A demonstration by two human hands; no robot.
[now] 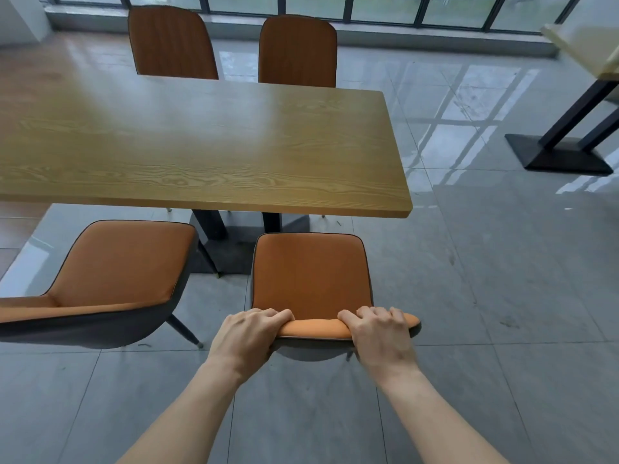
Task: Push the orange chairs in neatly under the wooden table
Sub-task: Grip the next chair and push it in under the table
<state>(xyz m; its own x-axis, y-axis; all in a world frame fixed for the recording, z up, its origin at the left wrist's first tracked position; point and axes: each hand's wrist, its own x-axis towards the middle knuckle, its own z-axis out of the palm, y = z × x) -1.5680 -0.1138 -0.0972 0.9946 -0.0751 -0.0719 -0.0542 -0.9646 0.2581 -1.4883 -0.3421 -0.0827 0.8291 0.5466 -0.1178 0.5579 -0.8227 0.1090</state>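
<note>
Both hands are clenched over the top edge of the near right orange chair (311,276): the left hand (248,333) at its left end, the right hand (378,333) at its right end, fingers curled over the backrest. Its seat stands just short of the tabletop (201,142) edge. A second chair (114,272) sits near left, angled away; two chairs (170,41) (297,50) stand along the far side
</note>
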